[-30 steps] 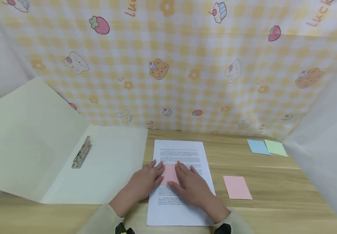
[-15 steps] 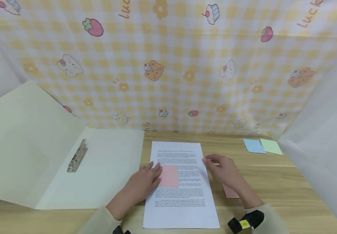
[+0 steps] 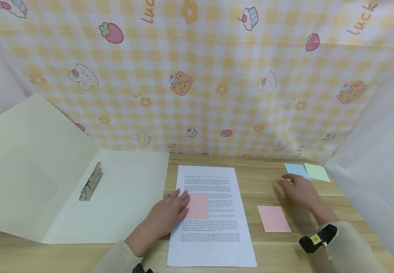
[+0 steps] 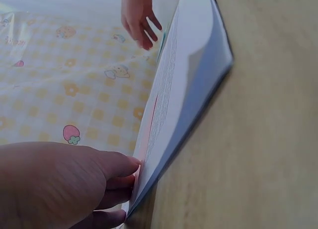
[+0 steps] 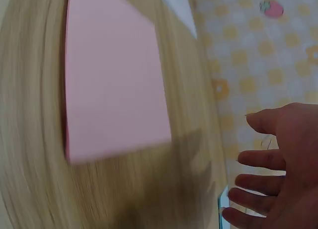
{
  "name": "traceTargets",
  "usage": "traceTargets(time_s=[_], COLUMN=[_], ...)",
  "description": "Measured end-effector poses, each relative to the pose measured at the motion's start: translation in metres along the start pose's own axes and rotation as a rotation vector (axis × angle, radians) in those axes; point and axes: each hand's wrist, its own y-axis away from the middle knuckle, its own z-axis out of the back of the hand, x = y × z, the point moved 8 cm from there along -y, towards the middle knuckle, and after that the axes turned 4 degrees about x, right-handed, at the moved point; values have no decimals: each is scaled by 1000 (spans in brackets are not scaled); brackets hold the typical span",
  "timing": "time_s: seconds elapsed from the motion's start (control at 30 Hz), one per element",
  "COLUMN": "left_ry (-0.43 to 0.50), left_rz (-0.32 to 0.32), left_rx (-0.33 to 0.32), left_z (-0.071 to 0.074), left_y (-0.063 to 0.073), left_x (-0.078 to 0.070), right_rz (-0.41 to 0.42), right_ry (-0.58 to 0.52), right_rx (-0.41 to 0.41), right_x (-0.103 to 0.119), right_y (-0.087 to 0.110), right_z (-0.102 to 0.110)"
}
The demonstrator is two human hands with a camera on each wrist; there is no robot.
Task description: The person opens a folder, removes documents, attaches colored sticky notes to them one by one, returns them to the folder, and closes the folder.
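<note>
A pink sticky note (image 3: 198,206) lies on the printed top sheet of a paper stack (image 3: 210,252), left of its middle. My left hand (image 3: 169,212) rests on the stack's left edge, its relaxed fingers touching the note's left side. In the left wrist view those fingertips (image 4: 130,164) meet the edge of the paper. My right hand (image 3: 297,189) hovers over the table just in front of the blue sticky notes (image 3: 296,169), holding nothing. The right wrist view shows its fingers spread and loose, with the pink sticky note pad (image 5: 114,85) nearby.
An open white folder (image 3: 133,197) with a metal clip (image 3: 92,182) stands at the left, its cover raised. Green sticky notes (image 3: 317,171) lie beside the blue ones. A yellow checked cloth (image 3: 217,76) hangs behind the wooden table (image 3: 347,235).
My right hand has lifted off the pink note on the paper and moved right, past the pink pad, toward the blue notes. My left hand stays on the paper.
</note>
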Motion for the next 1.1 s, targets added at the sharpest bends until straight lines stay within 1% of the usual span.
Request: traceTargets(time_s=[0.17,0.33,0.57,0.7,0.87,1.0,1.1], left_ry=[-5,-4,7,-8,-29,-68,-98], left_rz=[1,5,15,15,7,-6,-16], left_rx=[2,5,9,10,11,10,8], left_z=[0,-1,-2,-2,-3,-4,-3], left_y=[0,0,-1,-1,-1,-2,-1], left_x=[0,1,2,2,2,1,1], right_rz=[29,59,37,26,16,-17,-45], right_ry=[103,188,209,215,239,190,136], right_rx=[-14,18,59,51,40,46,28], right_x=[-24,-39,-54,-54,-48,-42,-38], right_y=[-5,-11,-12,-8,4,17,24], right_z=[5,1,-4,-7,-7,-3,3])
